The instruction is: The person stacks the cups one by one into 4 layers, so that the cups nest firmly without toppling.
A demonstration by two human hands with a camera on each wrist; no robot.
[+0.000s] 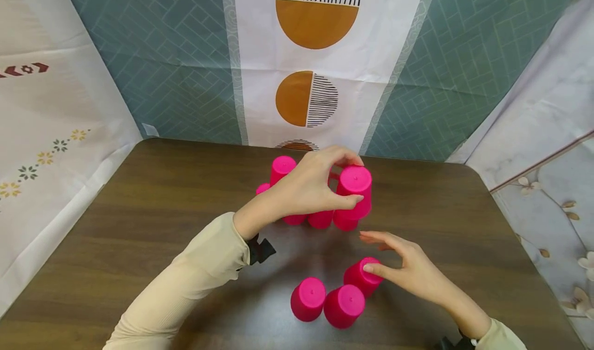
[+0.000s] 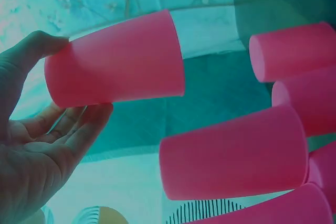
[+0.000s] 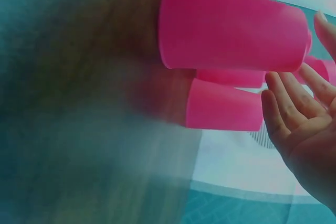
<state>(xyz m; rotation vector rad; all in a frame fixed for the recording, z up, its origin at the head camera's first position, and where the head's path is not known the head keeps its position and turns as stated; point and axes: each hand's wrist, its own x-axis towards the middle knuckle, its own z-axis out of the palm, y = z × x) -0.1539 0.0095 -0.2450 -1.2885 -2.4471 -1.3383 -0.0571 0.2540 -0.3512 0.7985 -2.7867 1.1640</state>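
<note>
My left hand (image 1: 315, 182) grips an upside-down pink cup (image 1: 356, 190), thumb on one side and fingers on the other. In the left wrist view this held cup (image 2: 118, 61) appears apart from the other cups. Behind and below the hand stands a group of upside-down pink cups (image 1: 320, 219), some raised on others and partly hidden by the hand. My right hand (image 1: 413, 267) is at a pink cup (image 1: 359, 277) nearer to me, its fingers extended and thumb spread. In the right wrist view, the fingers (image 3: 294, 103) lie beside a cup's narrow end (image 3: 236, 27).
Two more upside-down pink cups, a left one (image 1: 308, 298) and a middle one (image 1: 344, 306), stand close together beside the right hand's cup. The brown wooden table (image 1: 185, 195) reaches back to a patterned cloth (image 1: 176, 56). White cloths hang at both sides.
</note>
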